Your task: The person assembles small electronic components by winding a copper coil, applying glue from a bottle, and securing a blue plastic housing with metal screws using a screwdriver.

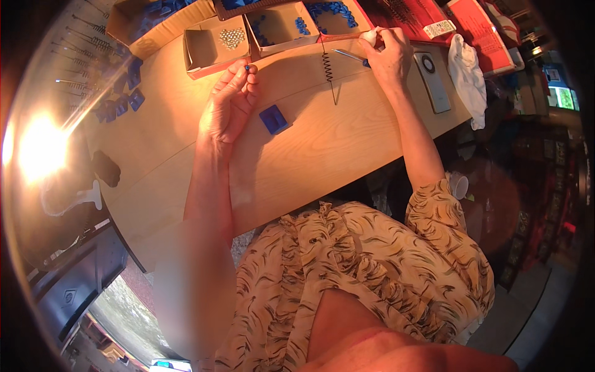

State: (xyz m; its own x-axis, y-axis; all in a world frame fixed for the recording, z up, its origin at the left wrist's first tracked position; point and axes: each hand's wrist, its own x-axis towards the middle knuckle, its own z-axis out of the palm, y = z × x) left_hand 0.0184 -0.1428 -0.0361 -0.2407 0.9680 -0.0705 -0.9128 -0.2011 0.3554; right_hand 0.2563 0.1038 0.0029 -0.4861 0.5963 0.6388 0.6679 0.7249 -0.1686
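Observation:
My left hand (230,102) is raised over the table, thumb and fingertips pinching a small blue part (247,67). Beside the red box, my right hand (392,61) has its fingers closed on a small white piece (371,36), whose kind I cannot make out. A thin screwdriver-like tool (351,57) with a blue end lies just left of that hand. Between the hands a dark coil spring (328,67) with long straight ends rests on the wood. Nearer to me sits a blue plastic block (273,119) with a hollow.
Along the table's back stand a cardboard tray (203,51) with shiny balls, trays of blue parts (334,13) and a red box (480,34). A phone (432,82) and white cloth (469,80) lie at right. Blue blocks (118,102) and springs (77,59) spread left, by a bright lamp (43,149).

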